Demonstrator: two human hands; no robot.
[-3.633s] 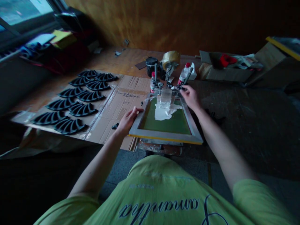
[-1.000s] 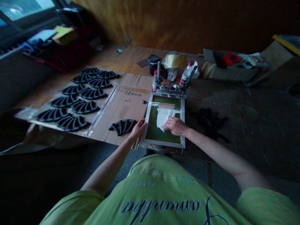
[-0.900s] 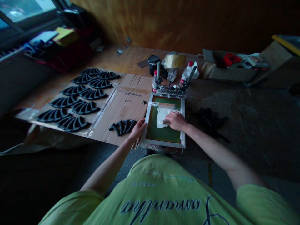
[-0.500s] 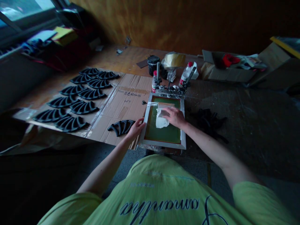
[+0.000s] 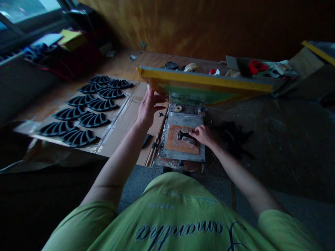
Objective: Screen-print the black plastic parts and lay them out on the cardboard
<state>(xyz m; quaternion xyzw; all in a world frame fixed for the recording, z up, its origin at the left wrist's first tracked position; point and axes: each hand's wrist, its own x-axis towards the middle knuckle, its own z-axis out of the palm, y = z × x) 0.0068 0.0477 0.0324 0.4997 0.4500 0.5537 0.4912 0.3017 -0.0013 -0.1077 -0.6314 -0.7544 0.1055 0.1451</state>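
Note:
A screen printing frame (image 5: 204, 78) is tilted up at the back, its yellow-taped edge toward me and its green mesh showing underneath. My left hand (image 5: 148, 106) holds it by its left side, some fingers partly hidden. Below lies a grey metal base plate (image 5: 180, 118) with an orange-brown board (image 5: 172, 139) on it. On the board, a black curved plastic piece (image 5: 186, 135) sits over a pale block. My right hand (image 5: 204, 135) pinches the right end of that piece between thumb and fingers.
Rows of black fan-shaped pieces (image 5: 86, 101) lie on cardboard (image 5: 123, 118) at the left. Another black piece (image 5: 146, 140) is partly behind my left forearm. A dark heap of parts (image 5: 234, 137) lies right of the plate. An open carton (image 5: 235, 68) stands at the back right.
The frame has swung up from flat over the plate, with my left hand rising along. My right hand has left the scraper on the mesh and now grips the black piece underneath.

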